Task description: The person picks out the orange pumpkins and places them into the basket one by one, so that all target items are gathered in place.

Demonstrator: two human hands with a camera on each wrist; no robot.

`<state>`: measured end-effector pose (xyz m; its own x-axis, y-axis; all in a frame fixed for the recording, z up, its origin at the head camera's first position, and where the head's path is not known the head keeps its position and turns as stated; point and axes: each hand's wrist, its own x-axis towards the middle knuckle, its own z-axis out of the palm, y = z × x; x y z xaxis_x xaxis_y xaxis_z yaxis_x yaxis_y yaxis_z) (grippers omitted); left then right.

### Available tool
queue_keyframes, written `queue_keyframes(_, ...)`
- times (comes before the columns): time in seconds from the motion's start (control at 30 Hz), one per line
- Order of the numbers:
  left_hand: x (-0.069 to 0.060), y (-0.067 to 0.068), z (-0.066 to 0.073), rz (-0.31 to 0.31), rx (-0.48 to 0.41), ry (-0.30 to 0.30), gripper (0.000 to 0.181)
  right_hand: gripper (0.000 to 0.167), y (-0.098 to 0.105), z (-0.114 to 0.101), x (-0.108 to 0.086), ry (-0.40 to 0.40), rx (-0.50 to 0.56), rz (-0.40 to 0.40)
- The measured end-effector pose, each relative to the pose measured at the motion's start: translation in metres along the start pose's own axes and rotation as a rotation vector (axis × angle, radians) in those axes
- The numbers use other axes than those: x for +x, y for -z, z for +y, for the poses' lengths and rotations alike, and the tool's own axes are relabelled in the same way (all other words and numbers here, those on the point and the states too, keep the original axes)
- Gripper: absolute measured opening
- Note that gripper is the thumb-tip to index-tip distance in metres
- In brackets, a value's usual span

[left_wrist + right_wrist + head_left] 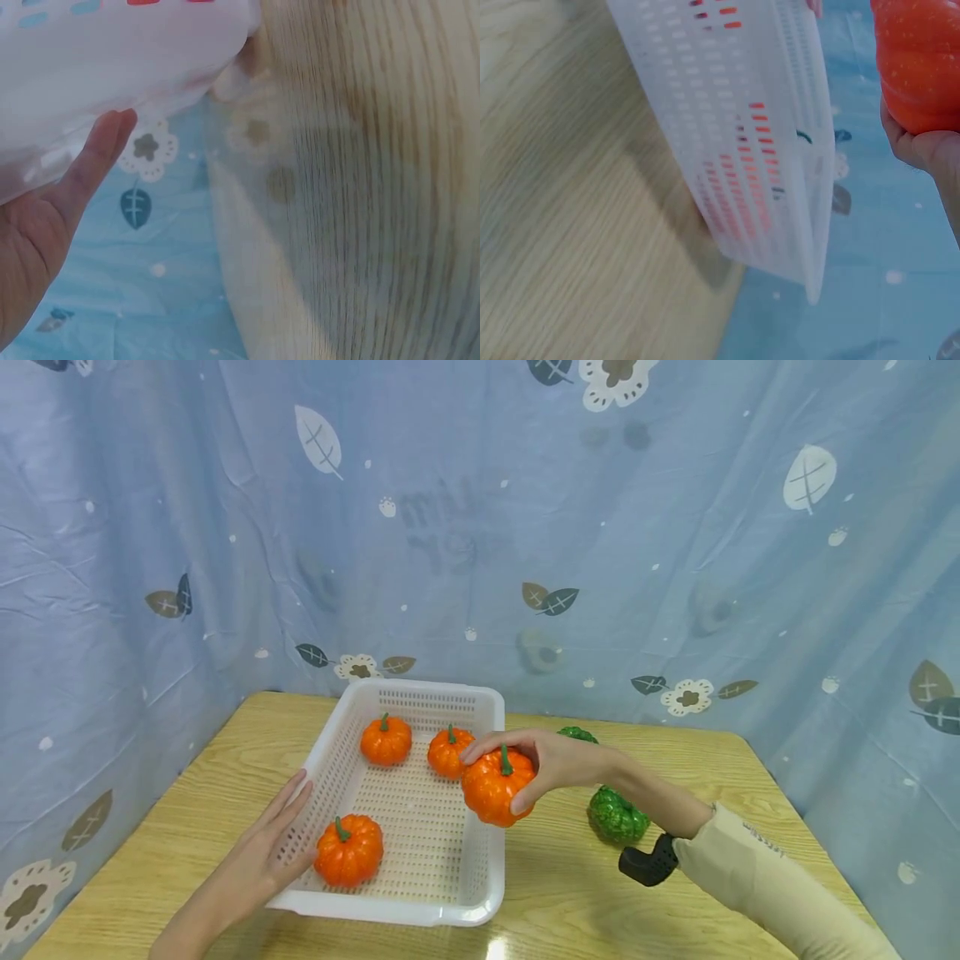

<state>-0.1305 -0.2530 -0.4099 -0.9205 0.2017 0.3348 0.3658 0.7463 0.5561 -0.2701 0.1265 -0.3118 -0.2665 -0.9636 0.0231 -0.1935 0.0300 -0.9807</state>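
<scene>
My right hand [551, 760] grips an orange toy pumpkin [491, 789] with a green stem, held up over the right rim of a white plastic basket [487, 893]. In the right wrist view this pumpkin [919, 67] is cut off at the frame's edge, with fingers beneath it. Three other orange pumpkins sit inside the basket: one at back left [386, 742], one at back right [448, 753] and one at front left [351, 852]. Along the basket's left side lies my left hand [255, 852], its fingers extended against the rim.
Right of the basket on the wooden table [555, 877] lies a green bumpy pumpkin [617, 816]. Another green one [577, 734] is partly hidden behind my right arm. A blue patterned curtain [480, 527] hangs behind the table. A black device [648, 860] sits at my right wrist.
</scene>
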Motion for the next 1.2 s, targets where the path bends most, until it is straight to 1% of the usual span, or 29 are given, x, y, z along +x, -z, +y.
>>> queue_keyframes(0.07, 0.000, 0.000, 0.000, 0.002, 0.000, 0.001, 0.077, 0.066, 0.000, 0.003, 0.009, 0.002, -0.005, -0.026)
queue_keyframes(0.27, 0.000, 0.001, 0.000, -0.011, 0.004, 0.025, 0.077, 0.072, -0.002, 0.014, 0.032, 0.022, -0.065, -0.096)
queue_keyframes(0.4, 0.000, 0.001, 0.001, 0.001, 0.000, 0.011, 0.077, 0.075, -0.004, 0.024, 0.045, -0.001, -0.056, -0.126)
queue_keyframes(0.53, 0.000, 0.000, 0.001, 0.007, -0.009, -0.001, 0.077, 0.079, -0.006, 0.034, 0.057, -0.040, -0.051, -0.132)
queue_keyframes(0.6, 0.000, 0.000, 0.001, 0.007, -0.008, 0.000, 0.077, 0.079, -0.006, 0.038, 0.062, -0.061, -0.055, -0.131)
queue_keyframes(0.7, 0.000, 0.001, 0.001, 0.005, -0.002, 0.007, 0.077, 0.076, -0.007, 0.043, 0.069, -0.068, -0.077, -0.141)
queue_keyframes(0.83, 0.000, 0.001, 0.001, 0.002, -0.001, 0.016, 0.076, 0.072, -0.010, 0.046, 0.077, -0.065, -0.132, -0.168)
queue_keyframes(1.0, 0.000, 0.001, 0.002, -0.009, -0.010, 0.028, 0.076, 0.073, -0.010, 0.052, 0.084, -0.098, -0.162, -0.203)
queue_keyframes(1.1, 0.000, 0.001, 0.003, -0.014, -0.012, 0.035, 0.076, 0.073, -0.008, 0.055, 0.089, -0.109, -0.176, -0.263)
queue_keyframes(1.2, 0.000, 0.001, 0.003, -0.012, -0.006, 0.040, 0.076, 0.072, -0.006, 0.057, 0.096, -0.118, -0.221, -0.336)
